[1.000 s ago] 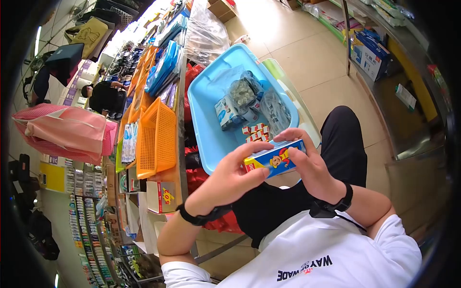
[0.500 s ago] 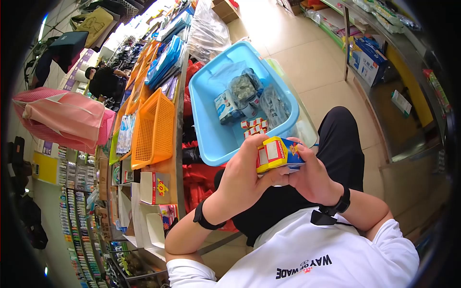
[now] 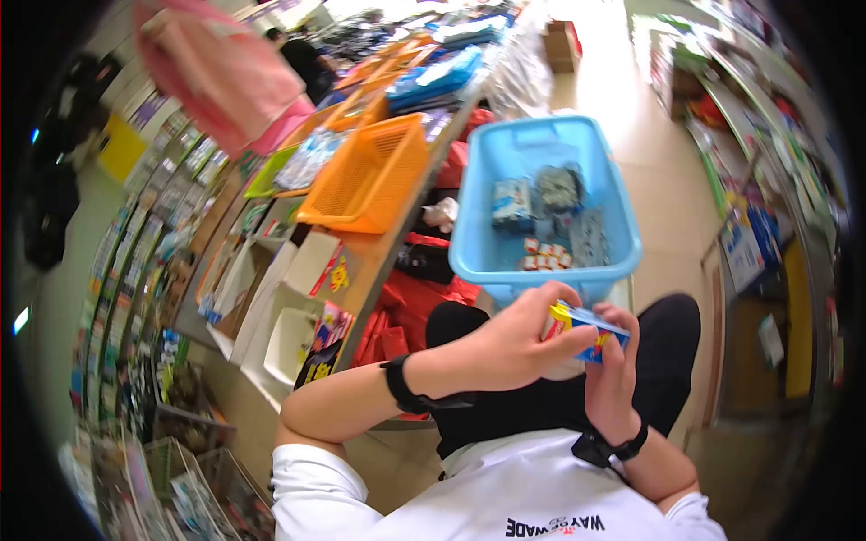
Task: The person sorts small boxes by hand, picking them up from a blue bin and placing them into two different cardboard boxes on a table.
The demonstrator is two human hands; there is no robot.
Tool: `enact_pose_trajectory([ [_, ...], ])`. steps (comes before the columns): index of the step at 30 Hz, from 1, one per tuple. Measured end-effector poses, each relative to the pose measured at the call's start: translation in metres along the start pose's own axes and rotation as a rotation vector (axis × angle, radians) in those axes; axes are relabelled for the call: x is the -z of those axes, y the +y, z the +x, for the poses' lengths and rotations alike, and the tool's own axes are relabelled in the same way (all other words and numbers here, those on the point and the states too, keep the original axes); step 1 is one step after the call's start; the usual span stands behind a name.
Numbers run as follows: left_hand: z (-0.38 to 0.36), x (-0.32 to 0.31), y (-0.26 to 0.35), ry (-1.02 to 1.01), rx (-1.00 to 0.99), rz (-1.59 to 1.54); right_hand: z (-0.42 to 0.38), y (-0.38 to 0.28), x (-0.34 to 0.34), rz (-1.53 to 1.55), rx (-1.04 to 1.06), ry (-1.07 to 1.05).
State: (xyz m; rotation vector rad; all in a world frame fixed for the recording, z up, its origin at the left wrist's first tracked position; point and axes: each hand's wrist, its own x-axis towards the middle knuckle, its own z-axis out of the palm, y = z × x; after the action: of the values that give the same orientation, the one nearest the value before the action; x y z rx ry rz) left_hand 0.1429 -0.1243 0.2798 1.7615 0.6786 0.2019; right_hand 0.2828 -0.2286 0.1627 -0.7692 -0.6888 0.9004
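Observation:
Both hands hold a small yellow, red and blue cardboard box (image 3: 565,317) above my lap. My left hand (image 3: 519,338) grips its left end, thumb along the near side. My right hand (image 3: 613,374) has its fingers bent round the right end. Just beyond them stands a light-blue plastic tub (image 3: 467,198). Inside lie a stack of small red-and-white packets (image 3: 548,256), a blue-and-white package (image 3: 512,206), a clear bag of greyish items (image 3: 559,189) and another clear plastic bag (image 3: 592,236). Motion blur hides the print on the box.
Left of the tub runs a counter with an orange basket (image 3: 365,185), opened cartons (image 3: 311,261) and blue packets (image 3: 442,77). Red plastic bags (image 3: 419,302) hang below its edge. Shelving with a blue-and-white box (image 3: 750,248) stands to the right. Another person (image 3: 307,68) is in the background.
My view has turned, so the tub and counter appear shifted right and upright. The box has tilted in my hands, showing less of its red-and-yellow face. Both hands still hold it.

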Motion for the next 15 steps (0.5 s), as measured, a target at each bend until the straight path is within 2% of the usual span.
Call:
enact_pose_trajectory([
  [1, -0.006, -0.001, 0.007, 0.098, -0.031, 0.124, -0.002, 0.006, -0.002, -0.193, 0.117, -0.053],
  [2, -0.009, -0.001, 0.006, 0.165, -0.084, 0.201, -0.003, 0.008, -0.006, -0.238, 0.132, -0.071],
  [4, -0.015, 0.007, 0.009, 0.157, -0.035, 0.215, 0.0, 0.0, -0.016, 0.049, -0.036, -0.086],
  [8, -0.023, 0.016, 0.004, 0.159, -0.032, 0.261, 0.004, 0.014, -0.012, 0.009, -0.075, -0.178],
  [12, -0.017, 0.027, 0.002, 0.171, -0.041, 0.235, 0.011, 0.021, -0.019, 0.127, -0.113, -0.196],
  [15, -0.012, 0.034, -0.006, 0.148, -0.022, 0.255, 0.017, 0.022, -0.017, 0.031, -0.11, -0.216],
])
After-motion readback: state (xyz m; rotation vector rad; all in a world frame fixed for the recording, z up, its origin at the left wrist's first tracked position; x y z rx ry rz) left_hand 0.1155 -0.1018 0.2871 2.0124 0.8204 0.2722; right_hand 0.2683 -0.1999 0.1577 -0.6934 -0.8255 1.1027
